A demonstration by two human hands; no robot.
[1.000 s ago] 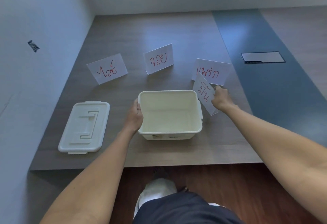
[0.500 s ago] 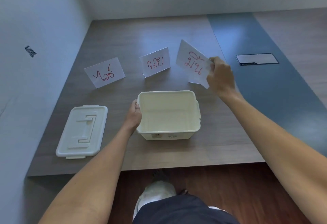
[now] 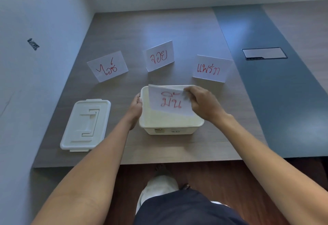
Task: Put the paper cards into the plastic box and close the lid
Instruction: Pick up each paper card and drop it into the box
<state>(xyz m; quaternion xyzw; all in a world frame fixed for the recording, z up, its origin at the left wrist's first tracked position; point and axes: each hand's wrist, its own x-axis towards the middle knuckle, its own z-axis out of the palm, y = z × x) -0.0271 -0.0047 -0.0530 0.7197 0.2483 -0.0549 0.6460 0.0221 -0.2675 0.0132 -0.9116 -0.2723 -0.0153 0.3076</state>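
Grey worktop carries three standing cards behind your box; lid lies left. Your right hand pinches a card over the box, left hand gripping its rim.

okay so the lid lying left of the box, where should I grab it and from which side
Probably the lid by its long right edge, coming from the box side. It lies flat, top up, its recessed handle flush, so the overhanging rim looks like the easiest hold.
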